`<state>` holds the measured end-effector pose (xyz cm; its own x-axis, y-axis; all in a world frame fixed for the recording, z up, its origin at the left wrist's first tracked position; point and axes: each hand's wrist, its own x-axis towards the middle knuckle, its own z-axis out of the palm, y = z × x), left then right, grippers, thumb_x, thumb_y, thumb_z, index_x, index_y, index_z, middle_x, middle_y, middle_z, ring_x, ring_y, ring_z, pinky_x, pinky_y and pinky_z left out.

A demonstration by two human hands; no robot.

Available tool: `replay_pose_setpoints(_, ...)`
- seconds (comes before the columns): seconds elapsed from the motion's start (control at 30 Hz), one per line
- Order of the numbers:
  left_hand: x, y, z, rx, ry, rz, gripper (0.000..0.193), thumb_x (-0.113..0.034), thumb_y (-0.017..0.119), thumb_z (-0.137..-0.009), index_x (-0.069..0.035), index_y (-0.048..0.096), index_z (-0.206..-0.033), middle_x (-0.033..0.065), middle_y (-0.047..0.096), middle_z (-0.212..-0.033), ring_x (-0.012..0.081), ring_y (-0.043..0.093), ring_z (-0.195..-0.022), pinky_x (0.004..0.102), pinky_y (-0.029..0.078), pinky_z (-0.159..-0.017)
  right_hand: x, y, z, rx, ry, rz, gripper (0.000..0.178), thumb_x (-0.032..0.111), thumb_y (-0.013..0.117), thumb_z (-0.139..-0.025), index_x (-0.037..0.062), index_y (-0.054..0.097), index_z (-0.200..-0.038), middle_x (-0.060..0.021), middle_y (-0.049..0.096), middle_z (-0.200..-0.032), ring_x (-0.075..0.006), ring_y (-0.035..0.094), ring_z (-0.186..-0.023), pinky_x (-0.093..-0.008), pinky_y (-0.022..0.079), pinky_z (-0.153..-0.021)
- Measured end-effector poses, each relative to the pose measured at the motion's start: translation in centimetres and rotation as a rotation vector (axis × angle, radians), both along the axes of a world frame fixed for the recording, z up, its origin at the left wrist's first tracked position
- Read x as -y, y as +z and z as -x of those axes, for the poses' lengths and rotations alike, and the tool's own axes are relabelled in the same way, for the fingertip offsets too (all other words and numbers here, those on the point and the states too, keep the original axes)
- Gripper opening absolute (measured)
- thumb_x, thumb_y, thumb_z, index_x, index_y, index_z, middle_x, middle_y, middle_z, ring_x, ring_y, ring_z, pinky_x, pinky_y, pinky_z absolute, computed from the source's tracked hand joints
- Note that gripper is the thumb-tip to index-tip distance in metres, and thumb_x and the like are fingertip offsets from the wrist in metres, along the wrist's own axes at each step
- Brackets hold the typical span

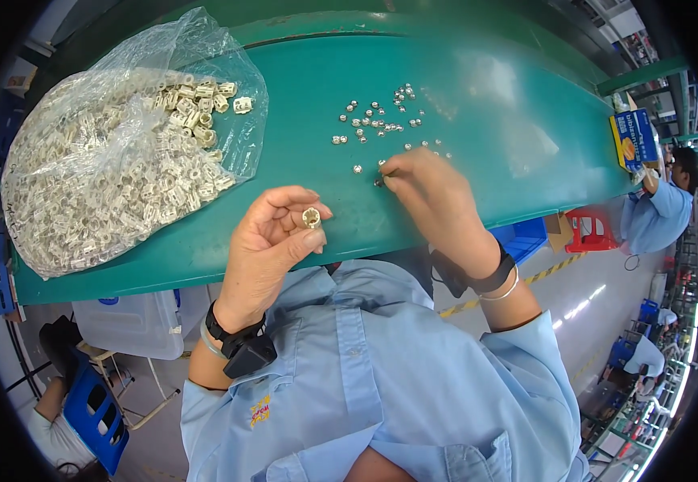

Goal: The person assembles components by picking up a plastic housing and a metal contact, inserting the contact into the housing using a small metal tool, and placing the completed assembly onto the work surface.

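Observation:
Between the thumb and fingers of my left hand (272,233) is a short, hollow cream plastic cylinder (311,218), its notched round end turned upward. My right hand (433,193) reaches over the green table (309,104) with thumb and index finger pinched together. Small shiny metal pieces lie right at those fingertips; whether one is between them is too small to tell. More of these small round metal pieces (377,123) are scattered beyond my right hand. A single metal piece (357,169) sits between my two hands, just past them.
A large clear plastic bag (67,169) full of the same cream cylinders lies on the left, its mouth toward the middle. A blue and yellow box (635,140) stands at the far right end, near another person (658,213). Below are a translucent bin (132,325) and a red stool (590,229).

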<state>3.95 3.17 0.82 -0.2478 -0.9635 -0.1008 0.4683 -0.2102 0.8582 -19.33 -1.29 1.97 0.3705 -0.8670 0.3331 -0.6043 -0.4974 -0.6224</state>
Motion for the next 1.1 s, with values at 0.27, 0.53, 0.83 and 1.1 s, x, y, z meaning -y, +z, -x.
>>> replay_pose_setpoints(0.27,0.4,-0.3,0.2,-0.019,-0.087,0.025,0.031,0.002,0.065,-0.087,-0.002,0.053,-0.116,0.0093,0.061,-0.11,0.0111,0.06,-0.092,0.0246,0.051,-0.078,-0.1,0.0,0.3,-0.022,0.016,0.027,0.016,-0.002,0.062,-0.082,0.0028,0.062,-0.098,-0.0116,0.062,-0.092,-0.0278,0.061,-0.083,-0.0341,0.048,-0.073)
replay_pose_setpoints(0.53,0.7,-0.3,0.7,0.074,-0.063,0.051,0.027,0.001,0.064,-0.086,-0.001,0.054,-0.111,0.0108,0.06,-0.109,0.0133,0.061,-0.087,0.0271,0.051,-0.076,-0.3,1.7,0.5,0.17,0.079,-0.105,0.016,-0.004,0.06,-0.084,0.0017,0.062,-0.098,-0.0108,0.063,-0.096,-0.0254,0.061,-0.088,-0.0331,0.048,-0.078)
replay_pose_setpoints(0.83,1.1,-0.2,1.8,0.092,-0.11,0.101,0.031,0.007,0.06,-0.088,0.0,0.052,-0.117,0.0043,0.057,-0.109,0.0081,0.058,-0.098,0.0219,0.05,-0.084,-1.0,5.2,-0.1,0.278,0.267,-0.065,0.015,-0.006,0.061,-0.083,0.0016,0.062,-0.096,-0.0082,0.065,-0.096,-0.0236,0.061,-0.089,-0.0328,0.048,-0.081)
replay_pose_setpoints(1.1,0.9,-0.4,2.3,0.15,-0.105,0.158,0.029,0.009,0.06,-0.087,0.0,0.055,-0.114,0.0027,0.053,-0.108,0.0075,0.057,-0.095,0.0217,0.05,-0.08,-0.5,6.0,-1.0,0.201,0.355,-0.003,0.018,-0.007,0.062,-0.082,0.0016,0.062,-0.097,-0.0093,0.065,-0.095,-0.0251,0.062,-0.088,-0.0336,0.048,-0.077)
